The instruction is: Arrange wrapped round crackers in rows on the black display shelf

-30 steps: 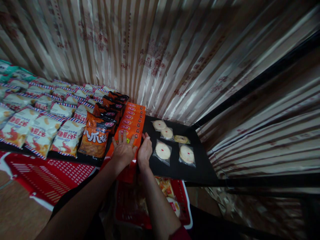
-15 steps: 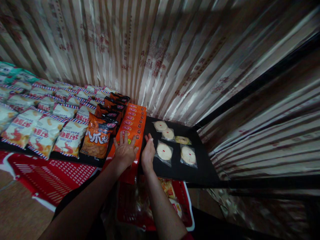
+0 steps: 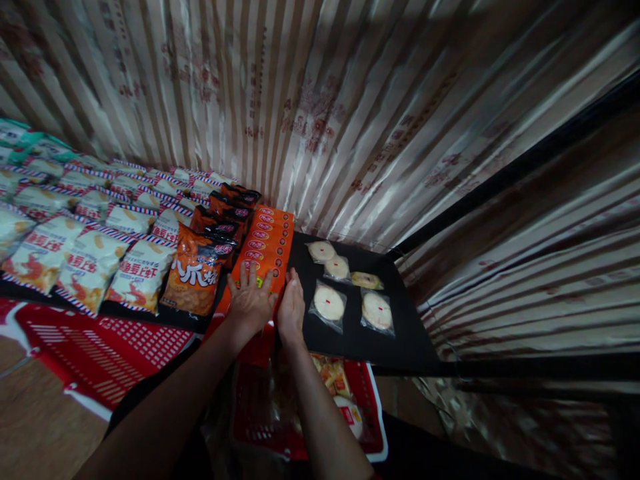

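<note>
Several orange snack packets (image 3: 263, 241) lie overlapped in a column on the black shelf board (image 3: 310, 333). My left hand (image 3: 250, 301) rests on the near packets with its fingers spread, holding nothing. On the right edge of that column stands my right hand (image 3: 291, 305), turned on its side, fingers straight and together, palm toward the packets. Part of the nearest packets is hidden under my hands. Left of the column is an orange and black snack bag (image 3: 191, 273). To the right lie round white crackers in clear wrappers (image 3: 329, 303).
Rows of white snack bags (image 3: 90, 263) fill the shelf's left side. Below the front edge are a red basket (image 3: 377, 407) holding packaged food and another red basket (image 3: 100, 353). A striped curtain (image 3: 320, 100) hangs behind; a black bar (image 3: 500, 167) slants along the right.
My right hand has shifted slightly left, up against the orange packets' side. My left hand stays in nearly the same place.
</note>
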Tool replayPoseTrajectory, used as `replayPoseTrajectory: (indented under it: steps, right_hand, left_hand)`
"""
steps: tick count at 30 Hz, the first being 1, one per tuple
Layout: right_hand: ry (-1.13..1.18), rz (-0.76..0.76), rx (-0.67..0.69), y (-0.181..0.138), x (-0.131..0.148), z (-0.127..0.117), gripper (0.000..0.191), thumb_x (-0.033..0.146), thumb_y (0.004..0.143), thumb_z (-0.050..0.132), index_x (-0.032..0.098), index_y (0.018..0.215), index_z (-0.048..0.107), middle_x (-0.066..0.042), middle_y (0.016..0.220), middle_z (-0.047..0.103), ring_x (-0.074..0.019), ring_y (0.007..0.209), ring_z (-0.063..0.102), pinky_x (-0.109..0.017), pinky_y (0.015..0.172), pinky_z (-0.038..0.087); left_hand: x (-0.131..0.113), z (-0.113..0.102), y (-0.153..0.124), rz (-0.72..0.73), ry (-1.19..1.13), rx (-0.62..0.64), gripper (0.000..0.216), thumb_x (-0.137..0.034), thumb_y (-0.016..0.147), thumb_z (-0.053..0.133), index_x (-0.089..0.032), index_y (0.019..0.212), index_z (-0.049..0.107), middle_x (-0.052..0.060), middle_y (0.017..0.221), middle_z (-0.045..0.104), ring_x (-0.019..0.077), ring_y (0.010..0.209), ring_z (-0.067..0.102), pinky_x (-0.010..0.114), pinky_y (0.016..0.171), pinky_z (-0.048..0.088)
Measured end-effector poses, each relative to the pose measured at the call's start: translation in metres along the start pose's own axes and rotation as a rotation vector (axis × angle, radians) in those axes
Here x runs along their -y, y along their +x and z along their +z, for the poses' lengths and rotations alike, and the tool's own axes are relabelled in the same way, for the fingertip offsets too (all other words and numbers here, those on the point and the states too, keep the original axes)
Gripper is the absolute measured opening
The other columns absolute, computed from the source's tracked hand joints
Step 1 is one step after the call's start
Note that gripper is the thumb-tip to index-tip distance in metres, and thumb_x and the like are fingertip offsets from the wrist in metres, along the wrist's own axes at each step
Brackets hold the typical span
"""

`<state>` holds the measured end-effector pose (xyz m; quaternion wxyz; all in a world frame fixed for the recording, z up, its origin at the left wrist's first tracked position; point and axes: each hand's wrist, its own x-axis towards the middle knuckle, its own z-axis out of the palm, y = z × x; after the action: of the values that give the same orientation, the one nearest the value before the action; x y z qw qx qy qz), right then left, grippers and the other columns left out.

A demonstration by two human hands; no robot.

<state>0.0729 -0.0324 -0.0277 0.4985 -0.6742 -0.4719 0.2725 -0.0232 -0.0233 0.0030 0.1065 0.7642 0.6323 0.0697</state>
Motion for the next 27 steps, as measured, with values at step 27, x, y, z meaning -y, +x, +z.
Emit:
replayPoseTrajectory:
  steps: [27]
  right_hand:
    - [-0.037,0.011,-0.015,-0.0014,-0.0002,0.0008,0.073,0.055,0.091,0.014,0.003,0.135,0.041,-0.017,0.143,0.039,-0.0206,0.134,0.032,-0.039,0.112,0.024]
  left_hand:
    - [-0.0021,-0.0012,0.0003,0.001,0.011,-0.014,0.054,-0.043,0.089,0.041,-0.027,0.140,0.035,0.018,0.150,0.024,0.0383,0.139,0.014,0.062,0.106,0.017]
